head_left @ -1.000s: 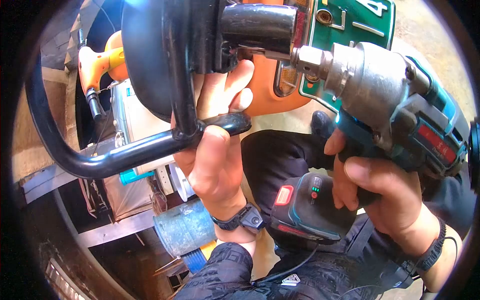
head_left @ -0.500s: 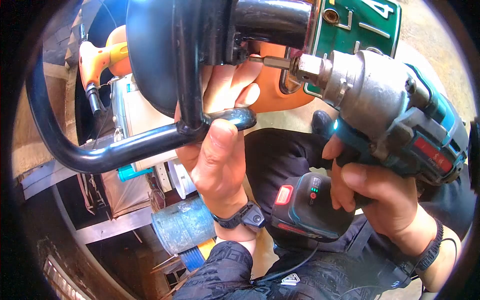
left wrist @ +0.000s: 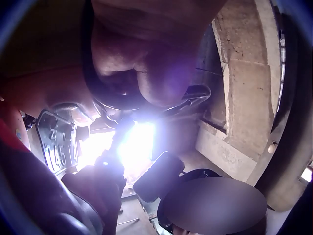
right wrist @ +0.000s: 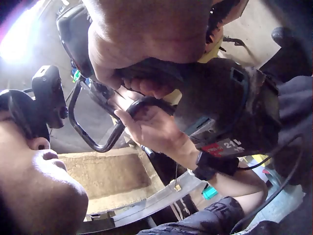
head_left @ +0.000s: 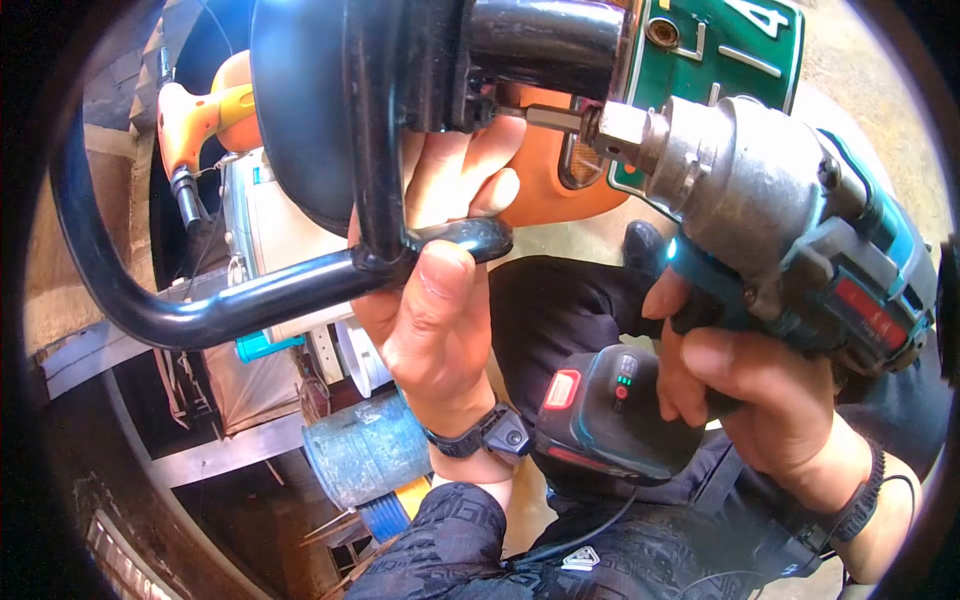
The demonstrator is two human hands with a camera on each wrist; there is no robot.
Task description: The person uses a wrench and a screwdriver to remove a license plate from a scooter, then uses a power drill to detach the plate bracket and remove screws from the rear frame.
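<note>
My left hand grips a black tubular metal frame, thumb over the rounded tube end. Its other fingers reach up behind the tube, fingertips close to the bolt bracket. In my right hand is a teal and black cordless impact wrench, held by its handle, index finger at the trigger. A slim metal bit runs from its chuck toward that bracket, under a thick black tube. The bit's tip is hidden near the left fingertips. The right wrist view shows the left hand around the frame.
Orange bodywork with a green licence plate lies behind the tool. To the left stand an orange and yellow handle-like part and a weathered blue cylinder. The wrench's battery hangs over my lap.
The black frame and left hand shifted slightly right in the head view, then held. The wrench bit dropped a little lower and more into sight, then rose slightly. Both grips stay the same.
</note>
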